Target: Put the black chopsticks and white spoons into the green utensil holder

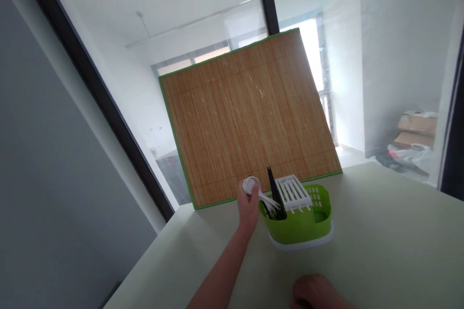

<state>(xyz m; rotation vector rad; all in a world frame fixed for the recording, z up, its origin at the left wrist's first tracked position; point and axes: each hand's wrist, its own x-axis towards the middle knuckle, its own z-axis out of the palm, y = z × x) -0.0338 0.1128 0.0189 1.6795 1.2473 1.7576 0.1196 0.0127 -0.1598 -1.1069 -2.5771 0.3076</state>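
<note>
Right hand [314, 291], white round-bowled spoons [263, 197]

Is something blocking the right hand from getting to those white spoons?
It looks so: straight ahead, the left part of the green basket stands between the right hand and the white spoons. The left hand holds them, nothing visible between.

We can read no text, label, brand, number or sign anywhere, neither just beside the fingers of our left hand [248, 206] nor well beyond them.
</note>
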